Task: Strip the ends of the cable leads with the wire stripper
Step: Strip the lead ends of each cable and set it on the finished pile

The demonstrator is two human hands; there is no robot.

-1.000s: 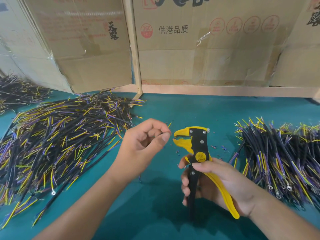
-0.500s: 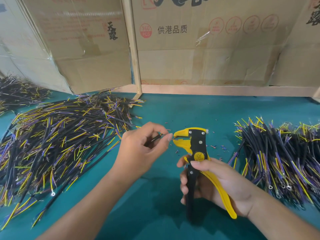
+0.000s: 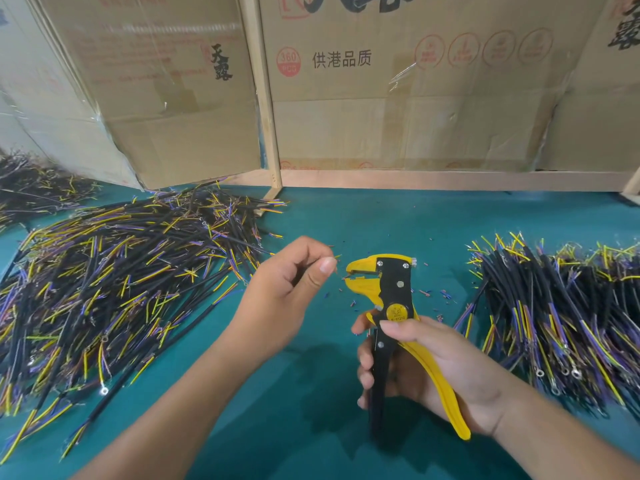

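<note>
- Left hand (image 3: 284, 289) curled, fingertips pinching a thin wire lead (image 3: 341, 271) (barely visible) at the tool's jaws.
- Right hand (image 3: 433, 368) wrapped around upright yellow-and-black wire stripper (image 3: 391, 306), just right of the left hand.

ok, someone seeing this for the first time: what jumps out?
The yellow and black wire stripper, upright in the right hand at centre, its beak toward the left hand pinching a thin lead. Then the big cable piles: one on the left, one on the right of the green table.
</note>
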